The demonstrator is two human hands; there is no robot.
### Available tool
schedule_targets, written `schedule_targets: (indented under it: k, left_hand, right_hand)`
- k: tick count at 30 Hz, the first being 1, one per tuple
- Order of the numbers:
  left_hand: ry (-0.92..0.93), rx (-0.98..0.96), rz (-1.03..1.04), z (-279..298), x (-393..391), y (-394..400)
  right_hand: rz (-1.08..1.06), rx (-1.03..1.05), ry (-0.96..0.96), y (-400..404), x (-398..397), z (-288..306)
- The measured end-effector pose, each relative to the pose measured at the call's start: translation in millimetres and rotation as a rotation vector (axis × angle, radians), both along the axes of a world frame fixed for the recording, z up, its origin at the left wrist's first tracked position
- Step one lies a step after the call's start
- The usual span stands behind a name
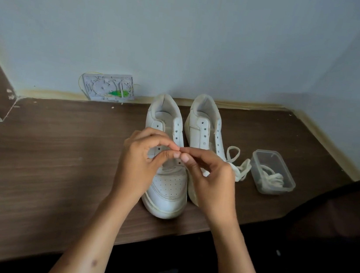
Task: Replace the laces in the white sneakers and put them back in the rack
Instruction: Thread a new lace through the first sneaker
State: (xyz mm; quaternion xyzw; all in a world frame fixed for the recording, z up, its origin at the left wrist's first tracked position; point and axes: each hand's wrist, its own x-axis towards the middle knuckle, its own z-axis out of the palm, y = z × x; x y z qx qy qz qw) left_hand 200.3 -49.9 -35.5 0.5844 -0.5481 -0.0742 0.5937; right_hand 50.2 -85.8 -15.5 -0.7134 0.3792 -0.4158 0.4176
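Threading first eyelets of left sneaker (pixel 166 180) on desk (pixel 46 153); right sneaker (pixel 205 128) beside it, unlaced. Left hand (pixel 138 165) and right hand (pixel 212 181) pinch lace (pixel 242 168) tip together above tongue. Next, probably: aim tip into bottom eyelet. Spare lace (pixel 272 177) in plastic tub (pixel 289 183).

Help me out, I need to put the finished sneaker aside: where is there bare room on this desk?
The wide bare patch lies on the wooden desk, left of the left sneaker, below the wall plate. It is crowded right of the right sneaker: a loose lace and the plastic container.
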Motion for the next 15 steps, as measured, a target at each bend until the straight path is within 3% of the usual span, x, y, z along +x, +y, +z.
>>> schedule_targets:
  k: [6,10,15]
  left_hand:
    - [0.024,0.050,-0.004,-3.6,0.7,-1.3]
    - [-0.157,0.096,0.158,-5.6,6.5,-0.6]
    - [-0.345,0.257,0.215,-11.4,4.9,1.3]
  right_hand:
    - [0.159,0.276,-0.189,-6.7,-4.6,0.5]
    - [-0.080,-0.099,0.239,-10.8,-10.0,-3.9]
    - [-0.044,-0.233,0.413,-11.3,-7.2,-14.2]
